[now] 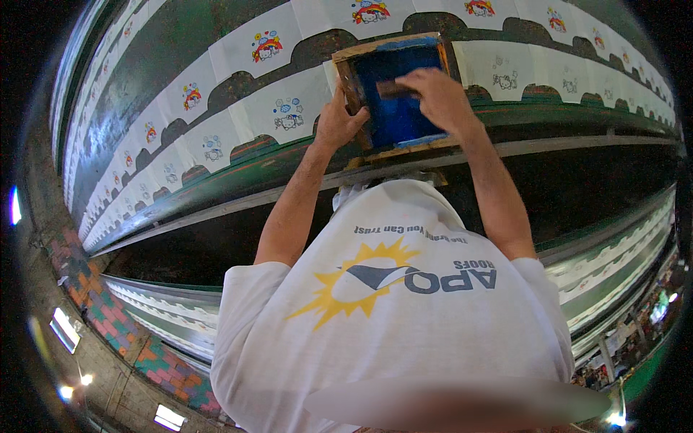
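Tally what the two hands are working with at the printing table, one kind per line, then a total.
Wooden-framed printing screen with blue mesh, left hand gripping its side: 1
Squeegee, under the right hand on the mesh: 1
Total: 2

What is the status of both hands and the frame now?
Left hand grips wooden frame edge. Right hand presses squeegee on blue screen. Nothing in the way.
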A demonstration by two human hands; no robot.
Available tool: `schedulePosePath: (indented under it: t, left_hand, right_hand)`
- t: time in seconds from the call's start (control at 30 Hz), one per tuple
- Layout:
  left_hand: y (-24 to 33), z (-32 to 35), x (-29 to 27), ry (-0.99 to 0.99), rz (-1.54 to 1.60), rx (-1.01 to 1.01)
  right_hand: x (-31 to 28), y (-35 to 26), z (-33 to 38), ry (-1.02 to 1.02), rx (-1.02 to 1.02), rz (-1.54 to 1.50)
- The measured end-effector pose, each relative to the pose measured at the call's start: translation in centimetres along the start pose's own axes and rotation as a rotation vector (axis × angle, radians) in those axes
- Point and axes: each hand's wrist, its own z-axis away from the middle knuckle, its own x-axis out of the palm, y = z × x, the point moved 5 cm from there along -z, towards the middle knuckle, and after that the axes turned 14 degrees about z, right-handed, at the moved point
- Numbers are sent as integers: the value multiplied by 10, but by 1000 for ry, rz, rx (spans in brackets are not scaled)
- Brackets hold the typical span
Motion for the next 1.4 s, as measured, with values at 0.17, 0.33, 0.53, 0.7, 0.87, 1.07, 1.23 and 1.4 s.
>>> schedulePosePath:
  t: [0.17,0.33,0.53,0.7,0.87,1.07,1.23,1.4]
  left_hand:
    - [13,0,-1,-18,-79,-108]
    - [10,-1,0,3,-41,-56]
    - [1,-3,2,-39,34,28]
    - [7,-1,3,-16,-24,2]
    - [13,0,1,-5,-119,-62]
    - [40,1,18,23,-113,-31]
    - [86,-24,101,44,-157,33]
    - [119,-65,190,50,-158,43]
  right_hand:
    - [0,-26,52,-107,39,-79]
    - [-10,3,11,-207,51,-176]
    - [-14,28,-53,-20,64,-71]
    - [-1,17,-11,-72,67,-227]
    - [1,-16,58,-23,37,-31]
    - [-6,2,89,40,51,-42]
    - [-29,86,127,96,42,-35]
    - [-41,180,162,114,56,-12]
